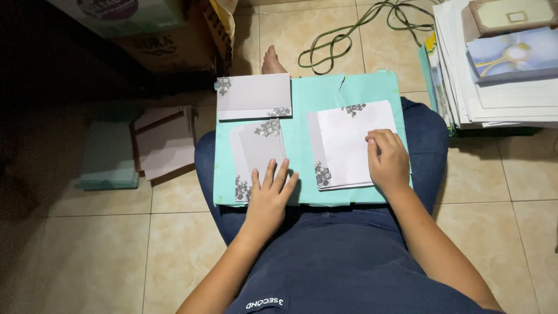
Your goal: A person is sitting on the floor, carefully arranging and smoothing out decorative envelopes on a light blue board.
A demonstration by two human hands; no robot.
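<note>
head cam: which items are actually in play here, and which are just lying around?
In play:
- left hand, flat on the folded grey card stack
- right hand, on the white floral sheet stack
- folded card at the board's top
- turquoise lap board under them

Lying about:
- green cord
- paper piles at right
- cardboard box
- loose cards on the floor

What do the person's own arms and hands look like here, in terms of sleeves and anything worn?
Both forearms are bare up to the frame edge, with no sleeves in view. The left hand and right hand wear no gloves, and no rings, watch or bracelets are visible. The fingernails look short and unpainted.
</note>
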